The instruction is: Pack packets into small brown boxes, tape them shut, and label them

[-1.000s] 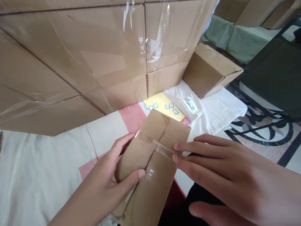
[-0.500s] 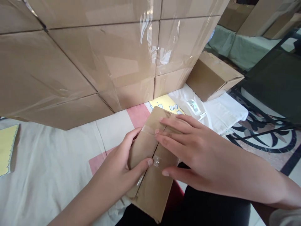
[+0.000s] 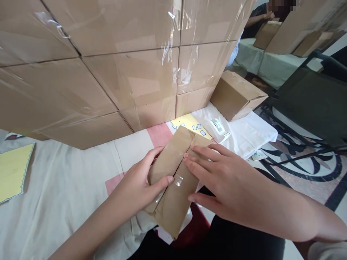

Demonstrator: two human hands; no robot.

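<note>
A small brown cardboard box (image 3: pixel 172 211) sits tilted over my lap at the edge of the cloth. Its two top flaps meet in a dark seam, with a short piece of clear tape (image 3: pixel 178 180) across it. My left hand (image 3: pixel 146 177) grips the box's left side, thumb on top near the seam and the other fingers mostly hidden behind the edge. On the right flap lies my right hand (image 3: pixel 217 177), fingers stretched and tips at the seam, its thumb apart by the right edge.
A wall of taped cartons (image 3: pixel 130 79) stands behind on the cream cloth (image 3: pixel 65 184). Yellow cards (image 3: pixel 13 173) lie left and beyond the box. At right are a tape dispenser (image 3: pixel 218 128), another carton (image 3: pixel 235 95) and a dark chair (image 3: pixel 314 97). A person (image 3: pixel 257 21) is far back.
My view has shifted slightly, bringing a person into sight at the back. The box has tilted a little, and my right fingertips have slid back toward the right flap.
</note>
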